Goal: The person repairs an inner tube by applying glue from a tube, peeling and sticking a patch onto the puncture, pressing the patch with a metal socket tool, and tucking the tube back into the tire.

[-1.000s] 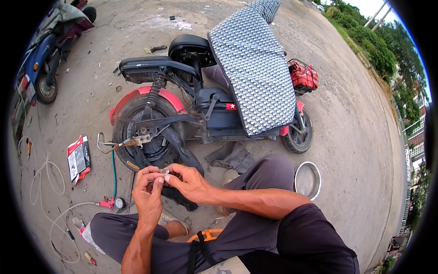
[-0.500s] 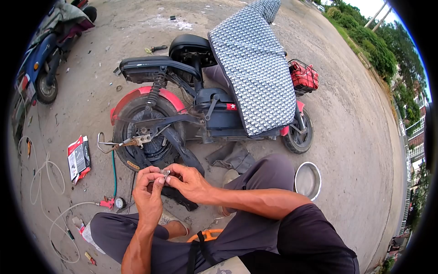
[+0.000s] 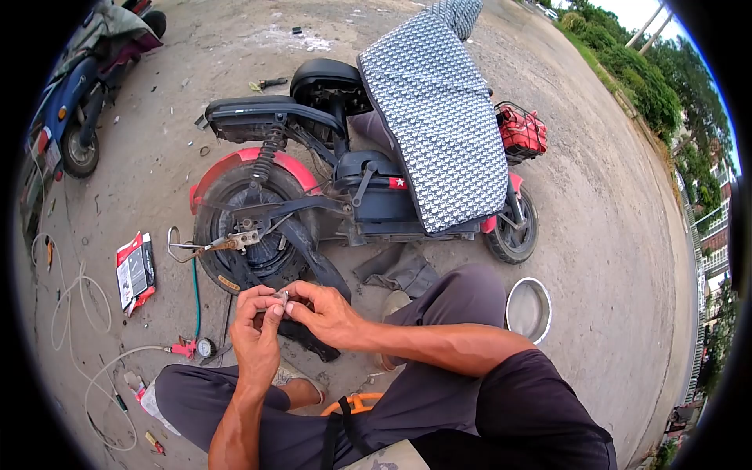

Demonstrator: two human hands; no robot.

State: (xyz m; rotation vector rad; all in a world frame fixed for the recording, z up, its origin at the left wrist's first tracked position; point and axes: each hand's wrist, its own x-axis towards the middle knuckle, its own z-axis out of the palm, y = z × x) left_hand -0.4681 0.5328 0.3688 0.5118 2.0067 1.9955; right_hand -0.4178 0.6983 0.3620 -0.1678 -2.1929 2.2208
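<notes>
Sitting low: person in dark trousers (image 3: 458,313), knees bent and apart; black strap (image 3: 333,435) and orange item (image 3: 359,402) between the legs, kind of item unclear.
Left hand (image 3: 254,325): thumb and fingers pinched on a small piece (image 3: 283,298), other fingers curled in.
Right hand (image 3: 325,313): thumb and forefinger closed on the same piece from the other side, fingertips close against the left ones.
Small piece location: between both sets of fingertips, held up in front of the rear wheel; pale, mostly covered by fingers, too small to identify.
Right of knee: round metal pan (image 3: 529,313) on the ground (image 3: 595,235).
Left of knee: air gauge (image 3: 205,348) with pink-red handle, joined to a pale hose (image 3: 106,376) that loops over the ground.
Just past hands: dark strip (image 3: 327,276) hanging by the rear wheel (image 3: 207,235); grey cloth (image 3: 403,270) crumpled on the ground to the right of it.
Wheel centre: metal bracket (image 3: 249,237) with a bent rod sticking out left.
Left ground: red-and-black packet (image 3: 137,274), lying flat, well apart from hands.
Middle: scooter (image 3: 376,184), side-on, black body, red fenders, patterned cover (image 3: 446,133) draped over its front; red bundle (image 3: 525,133) beyond the cover.
Far left: blue scooter (image 3: 78,81), parked.
Far right: green bushes (image 3: 654,82) along the roadside.
</notes>
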